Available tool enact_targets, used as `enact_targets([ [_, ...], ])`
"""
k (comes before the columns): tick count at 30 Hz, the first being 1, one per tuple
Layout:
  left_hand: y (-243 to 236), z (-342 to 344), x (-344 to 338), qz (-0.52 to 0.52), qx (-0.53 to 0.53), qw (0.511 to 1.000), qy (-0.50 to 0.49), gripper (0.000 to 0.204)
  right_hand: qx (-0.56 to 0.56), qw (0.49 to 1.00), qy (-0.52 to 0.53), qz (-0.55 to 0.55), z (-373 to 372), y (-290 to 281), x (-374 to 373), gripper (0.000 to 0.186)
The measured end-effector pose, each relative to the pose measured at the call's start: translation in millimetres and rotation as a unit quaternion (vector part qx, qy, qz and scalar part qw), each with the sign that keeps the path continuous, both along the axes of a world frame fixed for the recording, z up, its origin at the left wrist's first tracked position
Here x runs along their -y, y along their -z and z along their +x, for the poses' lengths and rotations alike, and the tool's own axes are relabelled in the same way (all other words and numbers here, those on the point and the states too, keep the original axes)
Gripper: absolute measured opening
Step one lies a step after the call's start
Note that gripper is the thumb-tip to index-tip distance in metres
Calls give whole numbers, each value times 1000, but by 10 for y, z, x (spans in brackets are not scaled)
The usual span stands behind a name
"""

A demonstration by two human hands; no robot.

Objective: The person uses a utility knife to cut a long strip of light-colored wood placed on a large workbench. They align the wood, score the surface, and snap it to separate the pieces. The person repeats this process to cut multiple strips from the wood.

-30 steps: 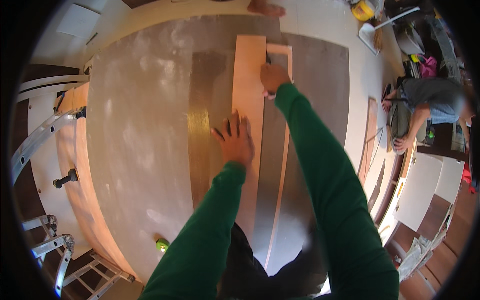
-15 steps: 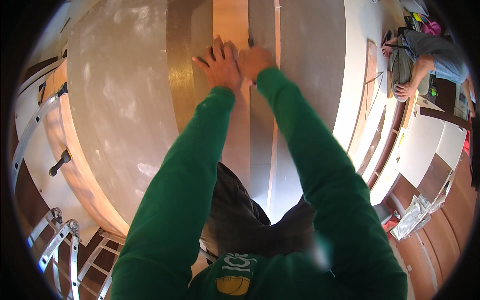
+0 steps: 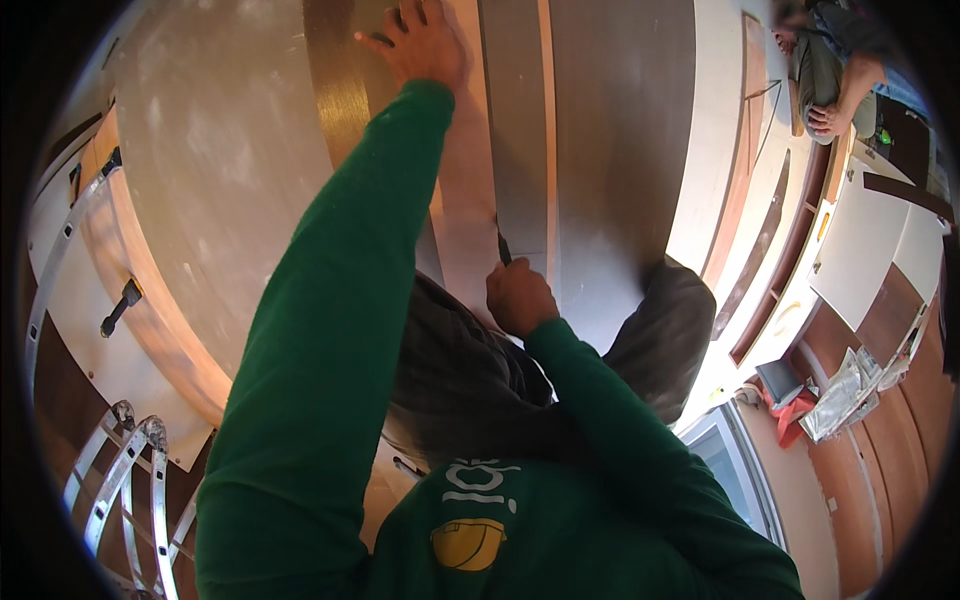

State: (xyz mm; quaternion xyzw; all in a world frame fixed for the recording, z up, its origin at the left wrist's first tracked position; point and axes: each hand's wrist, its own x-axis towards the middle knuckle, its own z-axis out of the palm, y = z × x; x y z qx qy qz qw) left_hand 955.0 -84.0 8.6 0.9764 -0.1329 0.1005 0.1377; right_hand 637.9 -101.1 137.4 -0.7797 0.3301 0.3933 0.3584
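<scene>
Along the right edge of the wooden strip (image 3: 468,175), our right hand (image 3: 522,298) now grips a slim dark tool (image 3: 504,247) near our lap; half a second ago it was farther up, beside our left hand (image 3: 425,48). That left hand stays spread, fingers apart, over the strip's left side. Our left sleeve (image 3: 340,280) hides part of the grey board (image 3: 220,170), and our trousers (image 3: 665,315) crowd the near end. We have a ladder (image 3: 112,488) at lower left and a seated co-worker (image 3: 818,85) at upper right. The strip's long axis runs away from us; the tool points that way too.
</scene>
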Motion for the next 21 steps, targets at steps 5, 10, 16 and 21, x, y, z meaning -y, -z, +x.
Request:
enact_targets([
  [5,54,-18,62,41,39,998,-3,37,5,995,-94,17,-610,176,-148,47],
  [10,124,46,20,2,21,1000,-12,38,-41,999,-17,3,-557,-1,-142,40],
  [16,18,-37,-101,33,42,998,-20,41,23,987,-149,62,-843,220,-158,27],
  [21,171,-179,164,42,-33,996,-68,44,6,963,-263,57,-375,-69,253,25],
])
